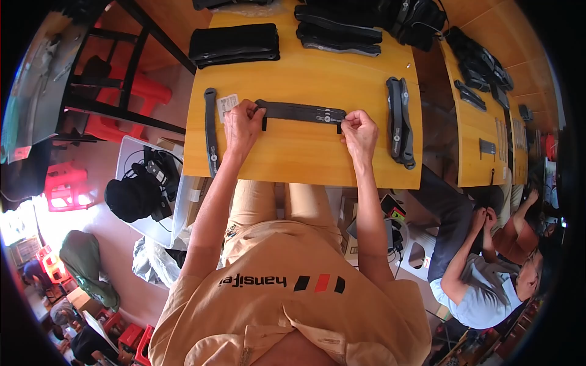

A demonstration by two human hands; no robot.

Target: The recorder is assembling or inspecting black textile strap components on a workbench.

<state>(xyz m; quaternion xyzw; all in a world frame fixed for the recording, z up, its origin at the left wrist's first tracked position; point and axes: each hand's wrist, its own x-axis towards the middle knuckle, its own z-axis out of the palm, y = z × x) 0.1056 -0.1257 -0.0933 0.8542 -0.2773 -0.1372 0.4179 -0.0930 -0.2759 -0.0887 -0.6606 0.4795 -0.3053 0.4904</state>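
Note:
A dark grey fabric strap point(299, 111) with light printing near its right end is stretched flat just above or on the yellow table point(293, 158); which, I cannot tell. My left hand point(244, 128) pinches its left end, and my right hand point(360, 137) pinches the right end. Short black tabs hang down at both ends, close to my fingers. Beside my left hand lies a white printed label point(227, 102), partly covered by the fingers. Farther left is a single long grey strap point(211, 131). To the right of my right hand, several similar straps point(400, 125) lie bundled lengthwise.
Folded black fabric bands point(234, 46) and stacked dark straps point(337, 33) lie along the table's far side. A white bin point(177, 229) with black items stands below left. Another person point(482, 280) sits at right by a neighbouring table point(473, 161).

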